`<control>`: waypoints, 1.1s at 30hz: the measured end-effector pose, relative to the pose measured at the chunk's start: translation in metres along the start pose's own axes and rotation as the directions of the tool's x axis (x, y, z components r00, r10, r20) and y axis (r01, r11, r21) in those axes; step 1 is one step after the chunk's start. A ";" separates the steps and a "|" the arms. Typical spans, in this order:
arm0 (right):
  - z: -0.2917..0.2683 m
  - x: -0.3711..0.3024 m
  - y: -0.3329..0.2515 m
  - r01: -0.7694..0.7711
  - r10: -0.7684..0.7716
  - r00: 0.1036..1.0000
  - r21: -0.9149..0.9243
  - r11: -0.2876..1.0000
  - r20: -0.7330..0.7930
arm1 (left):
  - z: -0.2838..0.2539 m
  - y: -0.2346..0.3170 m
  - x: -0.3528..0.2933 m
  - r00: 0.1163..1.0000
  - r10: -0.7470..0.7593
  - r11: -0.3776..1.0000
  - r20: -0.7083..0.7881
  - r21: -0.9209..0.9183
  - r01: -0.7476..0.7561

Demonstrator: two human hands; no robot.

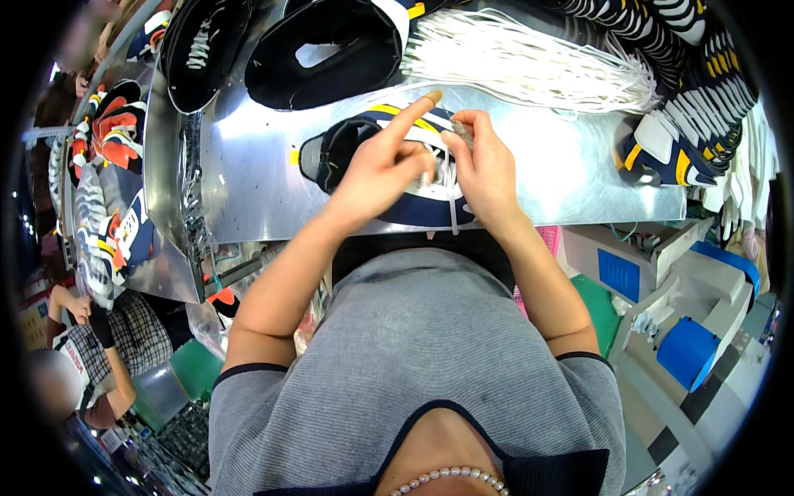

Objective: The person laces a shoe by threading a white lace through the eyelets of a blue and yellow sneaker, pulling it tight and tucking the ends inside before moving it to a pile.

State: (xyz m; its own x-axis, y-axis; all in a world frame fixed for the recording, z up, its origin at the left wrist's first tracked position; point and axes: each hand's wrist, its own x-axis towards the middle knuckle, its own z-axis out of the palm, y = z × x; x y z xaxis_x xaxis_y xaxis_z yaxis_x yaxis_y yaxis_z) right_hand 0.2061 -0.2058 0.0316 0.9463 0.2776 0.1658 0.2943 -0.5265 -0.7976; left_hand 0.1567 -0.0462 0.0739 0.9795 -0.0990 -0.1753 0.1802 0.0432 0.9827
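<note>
A navy, white and yellow shoe upper (413, 213) lies on the shiny metal tabletop (265, 182), opening toward nine o'clock. Over it, the left hand (376, 169) extends its forefinger, other fingers curled; at three o'clock, the right hand (488, 161) brings thumb and forefinger near together. Whether either grip pinches the thin white lace (453, 198), I cannot tell.

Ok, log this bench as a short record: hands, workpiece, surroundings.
Left hand: over the shoe upper, index finger extended
Right hand: at its lacing area, grip unclear
Workpiece: navy, white and yellow, with a white lace hanging over its near side
Surface: shiny metal table
Beyond: white lace bundle; black-lined uppers to its left
Far right: stacked uppers
</note>
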 end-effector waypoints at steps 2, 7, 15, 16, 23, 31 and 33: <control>-0.002 0.002 0.000 -0.042 0.042 0.999 -0.046 0.998 -0.002 | -0.028 0.026 -0.014 0.990 0.069 0.921 0.123 -0.390 -0.016; -0.005 0.012 0.005 -0.173 0.174 0.985 -0.037 0.984 0.019 | -0.039 0.069 -0.027 0.969 0.191 0.972 0.155 -0.170 -0.164; -0.018 0.017 0.007 -0.186 0.174 0.977 0.095 0.978 0.122 | 0.026 0.008 -0.001 0.947 0.311 0.347 -0.077 0.937 -0.038; -0.023 0.018 0.009 -0.171 0.147 0.974 0.141 0.975 0.171 | 0.025 0.003 0.004 0.937 0.338 0.350 -0.093 0.936 -0.034; -0.035 0.018 0.025 -0.078 -0.002 0.964 0.289 0.954 0.266 | 0.023 -0.009 0.022 0.939 0.331 0.472 -0.097 0.878 -0.076; -0.031 0.015 0.013 -0.075 0.061 0.990 0.102 0.992 0.130 | 0.000 0.025 0.013 0.975 -0.079 0.992 0.205 -0.078 0.097; -0.029 0.012 0.014 -0.052 0.044 0.996 0.097 0.994 0.076 | -0.005 0.030 0.007 0.960 -0.040 0.977 0.276 -0.189 0.095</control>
State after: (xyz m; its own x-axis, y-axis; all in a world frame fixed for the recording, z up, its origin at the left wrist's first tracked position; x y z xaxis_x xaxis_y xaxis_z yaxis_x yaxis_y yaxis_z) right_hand 0.2260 -0.2331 0.0391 0.9455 0.3139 0.0860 0.2306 -0.4596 -0.8577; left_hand 0.1696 -0.0403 0.1015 0.9087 -0.3709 -0.1914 0.2865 0.2209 0.9322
